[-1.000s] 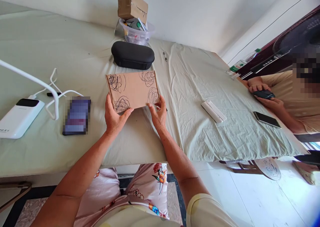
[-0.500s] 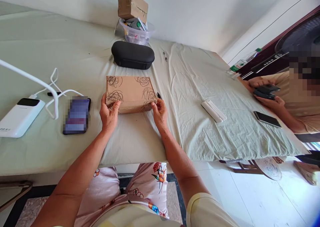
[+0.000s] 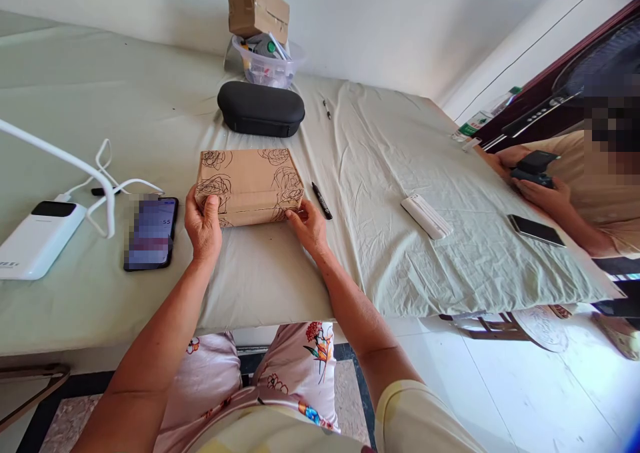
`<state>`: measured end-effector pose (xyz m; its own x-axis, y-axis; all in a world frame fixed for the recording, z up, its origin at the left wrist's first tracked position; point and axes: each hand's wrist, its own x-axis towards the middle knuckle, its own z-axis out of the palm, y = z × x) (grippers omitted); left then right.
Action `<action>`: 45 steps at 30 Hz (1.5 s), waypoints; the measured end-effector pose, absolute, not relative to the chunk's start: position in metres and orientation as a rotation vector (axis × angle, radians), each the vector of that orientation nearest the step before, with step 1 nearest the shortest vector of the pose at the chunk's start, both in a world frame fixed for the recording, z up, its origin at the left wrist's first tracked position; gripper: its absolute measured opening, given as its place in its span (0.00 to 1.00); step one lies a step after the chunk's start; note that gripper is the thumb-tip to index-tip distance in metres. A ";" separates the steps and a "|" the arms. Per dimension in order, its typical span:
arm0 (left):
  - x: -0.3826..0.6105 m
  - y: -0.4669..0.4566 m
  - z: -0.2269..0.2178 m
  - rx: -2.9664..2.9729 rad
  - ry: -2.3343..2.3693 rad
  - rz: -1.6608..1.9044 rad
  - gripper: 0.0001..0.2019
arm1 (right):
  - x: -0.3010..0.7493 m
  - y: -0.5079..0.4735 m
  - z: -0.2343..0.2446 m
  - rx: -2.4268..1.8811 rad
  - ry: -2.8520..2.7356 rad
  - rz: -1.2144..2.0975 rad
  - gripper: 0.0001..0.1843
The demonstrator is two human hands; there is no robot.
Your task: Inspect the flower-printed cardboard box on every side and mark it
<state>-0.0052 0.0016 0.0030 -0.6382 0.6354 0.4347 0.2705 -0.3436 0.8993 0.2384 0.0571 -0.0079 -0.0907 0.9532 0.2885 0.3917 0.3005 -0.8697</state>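
Observation:
A brown cardboard box (image 3: 247,180) with black scribbled swirls at its corners is between my two hands on the cloth-covered table. My left hand (image 3: 204,230) grips its near left corner, thumb on top and fingers along the side. At the near right corner, my right hand (image 3: 310,226) holds the box with the thumb at the front edge; some of its fingers are hidden. A black marker (image 3: 321,200) lies just right of the box, close to my right hand. Behind the box rests a black zip case (image 3: 261,110).
To the left are a phone (image 3: 153,233) and a white power bank (image 3: 43,240) with a cable. A clear basin (image 3: 270,70) bears a small carton (image 3: 257,10) at the back. Rightward lie a pen (image 3: 327,109), a white case (image 3: 427,216) and another phone (image 3: 537,230); a person sits beyond.
The box has shifted left and turned slightly in my hands. My right hand has slid round toward its front corner, and the marker now shows fully.

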 end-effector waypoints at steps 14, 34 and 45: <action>0.003 -0.003 0.006 1.380 1.578 2.045 0.32 | 0.241 0.054 0.007 -1.048 -1.320 0.737 0.26; 0.005 -0.011 0.011 1.569 1.649 1.980 0.35 | 0.242 0.045 0.016 -0.850 -1.414 0.463 0.15; -0.003 -0.013 0.017 1.722 1.895 1.994 0.26 | 0.239 0.041 0.015 -0.764 -1.489 0.395 0.11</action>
<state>-0.0027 -0.0135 0.0168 -0.4334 0.5542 0.7107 0.6816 -0.3144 0.6608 0.2393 0.0411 0.0149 0.0786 0.6687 0.7393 0.2148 0.7128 -0.6676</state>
